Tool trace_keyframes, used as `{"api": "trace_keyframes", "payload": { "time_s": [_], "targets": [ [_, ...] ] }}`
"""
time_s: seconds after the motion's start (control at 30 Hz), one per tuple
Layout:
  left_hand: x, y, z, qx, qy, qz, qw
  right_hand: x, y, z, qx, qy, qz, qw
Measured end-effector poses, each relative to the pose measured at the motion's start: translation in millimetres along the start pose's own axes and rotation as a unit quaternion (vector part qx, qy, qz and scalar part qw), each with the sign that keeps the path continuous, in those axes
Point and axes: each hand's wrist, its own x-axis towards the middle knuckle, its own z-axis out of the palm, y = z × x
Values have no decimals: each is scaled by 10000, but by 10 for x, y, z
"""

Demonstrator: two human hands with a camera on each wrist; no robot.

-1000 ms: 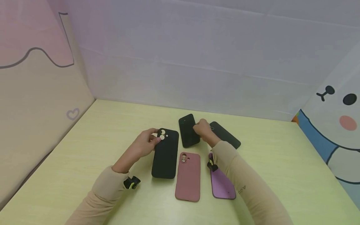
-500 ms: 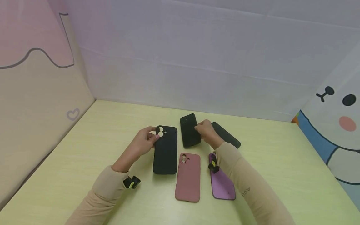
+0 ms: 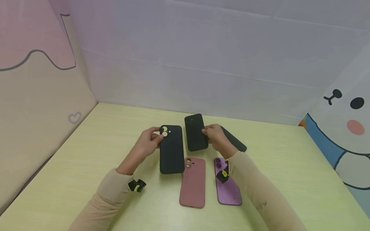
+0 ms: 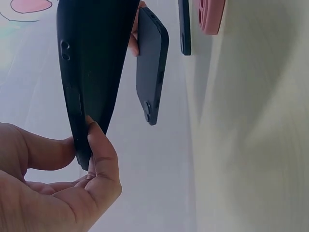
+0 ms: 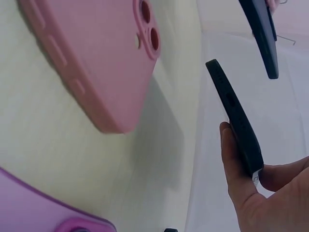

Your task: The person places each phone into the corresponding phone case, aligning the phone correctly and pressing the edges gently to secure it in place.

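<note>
My left hand [image 3: 146, 142] pinches a black phone case [image 3: 171, 150] at its upper left edge, beside the camera cutouts. Light shows through those holes, and in the left wrist view the case's hollow inner side [image 4: 104, 58] is visible, clear of the table. A black phone [image 3: 196, 134] is held by my right hand [image 3: 216, 136], with thumb and fingers at its right edge. The right wrist view shows this phone's narrow bottom end [image 5: 236, 118] raised above the table. Case and phone are close together but apart.
Below them a pink phone case [image 3: 192, 186] lies on the pale yellow table [image 3: 130, 211]. A purple phone [image 3: 228, 192] lies to its right, partly under my right sleeve. Behind my right hand is another dark, phone-shaped item [image 3: 234, 140], partly hidden. A fabric wall [image 3: 216, 57] stands behind.
The black case in my left hand has risen and shifted away from me, its lower end now overlapping the pink case's corner. My right hand has lifted the black phone slightly.
</note>
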Motion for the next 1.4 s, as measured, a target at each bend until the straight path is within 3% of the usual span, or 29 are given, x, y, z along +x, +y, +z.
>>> {"api": "trace_keyframes", "payload": {
  "time_s": [0.6, 1.4],
  "targets": [
    [103, 61, 95, -420, 319, 46, 9986, -283, 102, -22, 301, -32, -142, 9994],
    [234, 121, 268, -796, 182, -26, 9967, -499, 172, -107, 743, -343, -381, 9959]
  ]
}}
